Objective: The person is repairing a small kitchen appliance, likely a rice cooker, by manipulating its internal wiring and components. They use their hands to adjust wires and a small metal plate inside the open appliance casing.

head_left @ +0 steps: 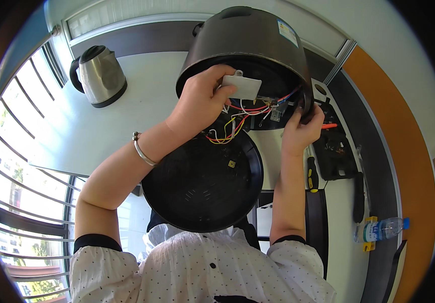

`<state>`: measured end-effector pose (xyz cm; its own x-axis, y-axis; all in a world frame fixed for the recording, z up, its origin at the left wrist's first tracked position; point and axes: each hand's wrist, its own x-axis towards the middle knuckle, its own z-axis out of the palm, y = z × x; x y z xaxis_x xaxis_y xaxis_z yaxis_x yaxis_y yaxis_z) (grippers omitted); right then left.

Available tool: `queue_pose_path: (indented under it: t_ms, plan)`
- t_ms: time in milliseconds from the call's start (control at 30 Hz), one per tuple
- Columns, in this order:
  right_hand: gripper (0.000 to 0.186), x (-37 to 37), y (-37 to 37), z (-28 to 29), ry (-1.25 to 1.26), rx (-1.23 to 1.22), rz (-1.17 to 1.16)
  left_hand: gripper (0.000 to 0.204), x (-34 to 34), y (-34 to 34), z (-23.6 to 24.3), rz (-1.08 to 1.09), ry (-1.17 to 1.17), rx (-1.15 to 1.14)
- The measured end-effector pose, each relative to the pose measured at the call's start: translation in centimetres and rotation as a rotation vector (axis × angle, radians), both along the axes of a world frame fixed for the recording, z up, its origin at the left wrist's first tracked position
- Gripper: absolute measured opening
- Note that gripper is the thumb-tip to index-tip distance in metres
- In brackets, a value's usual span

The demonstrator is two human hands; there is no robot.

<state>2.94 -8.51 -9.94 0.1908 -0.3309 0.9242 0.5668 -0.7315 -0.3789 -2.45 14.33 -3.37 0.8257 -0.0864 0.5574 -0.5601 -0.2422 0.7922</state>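
Note:
A dark appliance housing lies tipped at the back, its open underside toward me, with red, yellow, white and blue wires and a small clear-cased part exposed. My left hand pinches a white rectangular plate with a tab, held inside the opening. My right hand is closed on the housing's lower right rim, fingertips partly hidden. A round black base sits below, close to my body, with the wires running down to its back edge and a small square part on it.
A steel kettle stands on the white table at left, beside a barred window. At right lie a black tool case, a yellow-black screwdriver and a long black object. A plastic bottle lies near a yellow tool.

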Motion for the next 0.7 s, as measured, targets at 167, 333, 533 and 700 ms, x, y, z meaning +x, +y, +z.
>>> queue_pose_path:
  t_ms: [167,333,533,700]
  plan:
    - [0.027,-0.1,0.3,0.1,0.016,0.001,-0.013,0.027,1.5,-0.5,-0.7,-0.025,-0.069,-0.014]
    - [0.028,-0.5,-0.6,0.2,0.066,0.003,-0.029,0.027,1.8,-1.8,0.1,-0.076,-0.045,-0.011]
    - [0.021,-0.9,1.2,0.9,0.099,-0.005,-0.057,0.03,1.5,-2.0,0.1,0.034,0.121,-0.106]
    - [0.042,-1.7,0.4,1.2,0.007,-0.039,-0.024,0.026,1.9,-2.7,-0.6,0.105,-0.081,-0.045]
